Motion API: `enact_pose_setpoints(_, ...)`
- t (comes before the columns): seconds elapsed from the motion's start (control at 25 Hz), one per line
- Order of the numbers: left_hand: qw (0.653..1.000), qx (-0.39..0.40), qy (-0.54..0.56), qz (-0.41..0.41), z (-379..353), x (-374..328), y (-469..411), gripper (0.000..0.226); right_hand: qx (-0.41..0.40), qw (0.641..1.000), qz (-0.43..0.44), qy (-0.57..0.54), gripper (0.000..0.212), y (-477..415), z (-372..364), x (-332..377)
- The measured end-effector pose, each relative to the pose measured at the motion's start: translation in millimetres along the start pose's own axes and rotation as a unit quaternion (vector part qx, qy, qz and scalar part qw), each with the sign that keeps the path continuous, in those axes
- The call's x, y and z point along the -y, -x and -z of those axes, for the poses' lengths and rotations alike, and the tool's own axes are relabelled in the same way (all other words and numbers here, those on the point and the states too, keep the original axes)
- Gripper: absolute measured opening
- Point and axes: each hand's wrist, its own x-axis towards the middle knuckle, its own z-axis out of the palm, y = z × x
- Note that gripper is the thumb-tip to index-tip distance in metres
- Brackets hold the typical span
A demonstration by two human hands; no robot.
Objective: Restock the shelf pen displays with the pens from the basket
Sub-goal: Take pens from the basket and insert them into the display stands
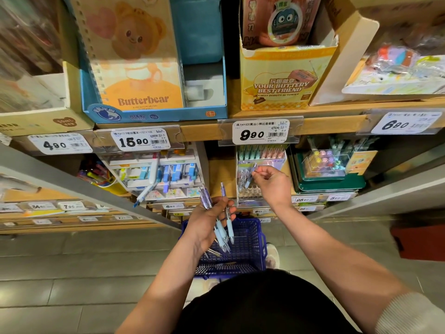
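My left hand [208,219] holds a bunch of purple and light-blue pens [222,229] above the blue plastic basket [252,239] on the floor. A few more pens lie at the basket's bottom. My right hand [272,183] pinches a single purple pen [252,171] and has it at the clear acrylic pen display [261,179] on the lower shelf. That display has several purple pens standing at its left and rows of holes at its front.
Left of the display stands a white rack of blue and purple pens [168,172]. A green tray with a clear box [330,169] sits to the right. Boxed notebooks and a yellow carton [281,78] fill the shelf above, with price tags [261,131] along its edge.
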Motion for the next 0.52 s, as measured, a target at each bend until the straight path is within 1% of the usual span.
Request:
enact_pose_setpoints(0.04,1.000,-0.002,0.001,0.002,0.9,-0.6,0.1,0.021,0.002,1.000,0.004,0.012,0.007,-0.5,-2.0,-1.7)
enact_pose_setpoints(0.08,1.000,-0.005,0.002,0.005,2.2,-1.0,0.3,0.022,0.007,1.000,0.010,0.023,0.008,-0.9,-4.4,-3.4)
enact_pose_setpoints(0.16,1.000,-0.012,0.002,0.012,3.9,-1.7,0.5,0.025,0.032,0.998,0.021,0.044,0.009,-1.3,-8.0,-5.7)
enact_pose_setpoints(0.24,1.000,-0.020,0.002,0.021,4.6,-2.1,0.5,0.027,0.063,0.994,0.030,0.085,0.005,-0.4,-10.1,-7.6)
enact_pose_setpoints(0.32,0.999,-0.028,0.005,0.029,4.7,-2.6,-0.3,0.023,0.088,0.987,0.032,0.130,0.003,-0.4,-12.0,-12.9)
enact_pose_setpoints(0.44,0.999,-0.024,0.011,0.035,4.8,-4.3,-0.6,0.010,0.106,0.979,0.030,0.169,0.007,-1.7,-15.0,-17.0)
enact_pose_setpoints(0.52,0.999,-0.023,0.008,0.033,5.5,-4.6,-0.9,0.009,0.111,0.975,0.030,0.189,0.006,-4.7,-17.6,-16.0)
